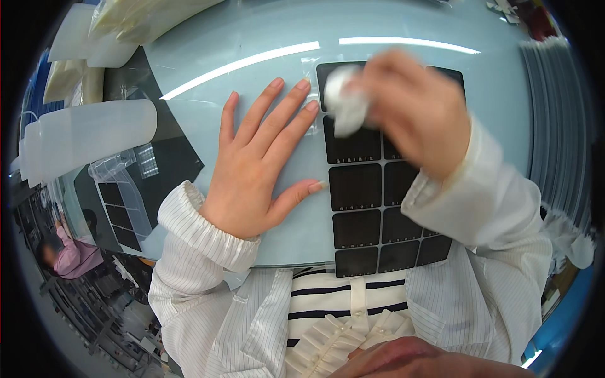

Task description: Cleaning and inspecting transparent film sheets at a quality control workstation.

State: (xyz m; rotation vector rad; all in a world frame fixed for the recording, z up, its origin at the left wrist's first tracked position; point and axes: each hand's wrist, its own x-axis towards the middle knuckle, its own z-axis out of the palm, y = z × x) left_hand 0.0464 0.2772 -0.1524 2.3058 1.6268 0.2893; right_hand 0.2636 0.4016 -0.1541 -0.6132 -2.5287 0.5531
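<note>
A sheet of black square panels (356,189) lies on a pale blue glass table (252,50), arranged in a grid. My left hand (261,160) rests flat on the table just left of the sheet, fingers spread, thumb tip touching the sheet's edge. My right hand (419,110) is over the upper part of the sheet, blurred, gripping a crumpled white cloth (346,104) pressed against the top panels. Both arms wear white striped sleeves.
White translucent plastic containers (88,129) sit at the left edge. A clear bag with more black panels (123,201) lies beside a dark sheet (164,145). A stack of grey trays (558,126) stands on the right. Another person (69,255) in pink sits far left.
</note>
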